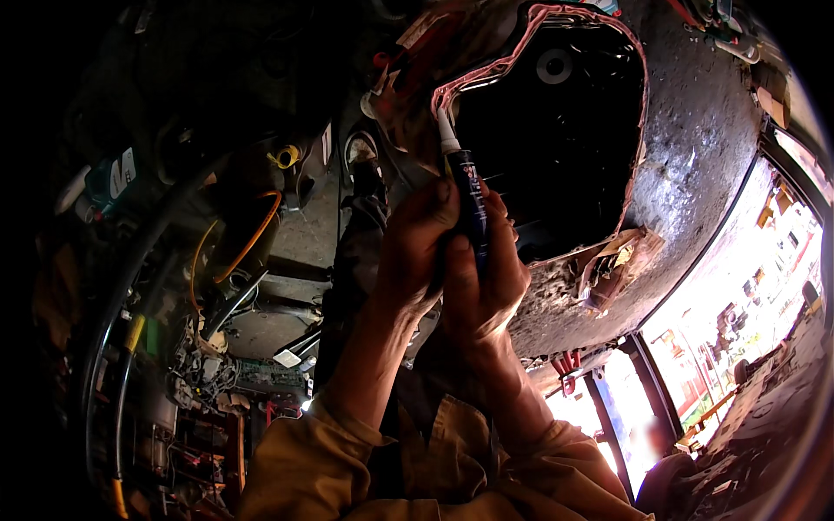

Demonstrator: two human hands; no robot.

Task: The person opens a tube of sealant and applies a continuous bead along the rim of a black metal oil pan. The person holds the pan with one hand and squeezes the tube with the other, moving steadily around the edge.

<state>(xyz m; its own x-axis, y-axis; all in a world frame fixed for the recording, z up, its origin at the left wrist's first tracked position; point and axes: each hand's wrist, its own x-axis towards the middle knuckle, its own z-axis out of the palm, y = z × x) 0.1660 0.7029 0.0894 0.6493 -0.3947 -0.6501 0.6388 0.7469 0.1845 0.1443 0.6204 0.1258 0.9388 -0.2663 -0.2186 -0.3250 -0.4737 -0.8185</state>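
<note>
Both my hands grip a dark sealant tube (470, 189) with a pale tapered nozzle. My left hand (419, 227) closes round it from the left, and my right hand (488, 267) presses it from the right, fingers wrapped behind. The nozzle tip touches the left rim of a black, oil-pan-like metal part (546, 148). A pinkish-red bead runs along that rim, over the top and down the right side. Inside the dark hollow lies a pale ring-shaped disc (554, 66). My hands cover the tube's lower end.
Beneath the pan is a rough grey curved surface (699, 148), with a crumpled brown scrap (612, 267) near the pan's lower edge. To the left are a black hose (130, 260), an orange cable (252, 239) and a green bottle-like container (113, 182). Bright openings (730, 321) show at lower right.
</note>
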